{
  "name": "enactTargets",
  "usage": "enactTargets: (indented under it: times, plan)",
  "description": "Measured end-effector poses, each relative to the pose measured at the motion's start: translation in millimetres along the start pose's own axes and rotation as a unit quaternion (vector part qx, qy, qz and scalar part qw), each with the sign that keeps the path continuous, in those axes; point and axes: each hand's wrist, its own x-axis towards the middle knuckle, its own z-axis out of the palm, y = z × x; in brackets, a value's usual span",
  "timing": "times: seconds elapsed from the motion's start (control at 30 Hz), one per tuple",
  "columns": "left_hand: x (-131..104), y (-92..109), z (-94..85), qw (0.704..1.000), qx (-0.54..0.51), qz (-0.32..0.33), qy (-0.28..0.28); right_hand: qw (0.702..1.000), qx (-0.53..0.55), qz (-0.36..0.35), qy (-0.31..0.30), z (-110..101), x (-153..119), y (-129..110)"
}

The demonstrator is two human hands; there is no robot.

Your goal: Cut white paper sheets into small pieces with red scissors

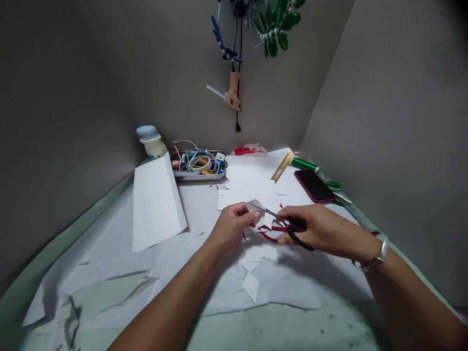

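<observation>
My left hand [234, 223] pinches a small piece of white paper [255, 205] between thumb and fingers, near the middle of the view. My right hand [310, 226] is wrapped round the black handles of a pair of scissors [268, 211], whose blades point left and lie against the paper piece. Beneath both hands are red strips [269, 237] and small white paper scraps. A diamond-shaped white scrap [251, 287] lies nearer to me on the white covering sheet [292, 287].
A metal tray [201, 177] of threads and tape stands at the back, beside a bottle [152, 144]. Folded white paper [157, 204] lies left. A phone [315, 185] and green roll [304, 164] are at right. A glue gun [233, 92] hangs on the wall.
</observation>
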Motion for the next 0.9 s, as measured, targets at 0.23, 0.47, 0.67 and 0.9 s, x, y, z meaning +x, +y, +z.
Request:
enactTargets:
  times: [0.23, 0.47, 0.67, 0.9]
  plan:
    - [-0.1, 0.1, 0.9, 1.0, -0.01, 0.011, -0.005, 1.0, -0.004, 0.004, -0.003, 0.4, 1.2, -1.2]
    - [0.0, 1.1, 0.9, 1.0, -0.019, 0.009, -0.005, 1.0, 0.016, -0.007, -0.006, 1.2, 1.4, -1.0]
    - [-0.6, 1.3, 0.6, 1.0, -0.019, 0.007, -0.001, 1.0, 0.024, -0.008, -0.005, 0.5, 1.2, 0.2]
    - [-0.1, -0.9, -1.1, 1.0, -0.022, 0.007, -0.005, 1.0, 0.02, -0.021, -0.005, -1.0, 0.7, 1.1]
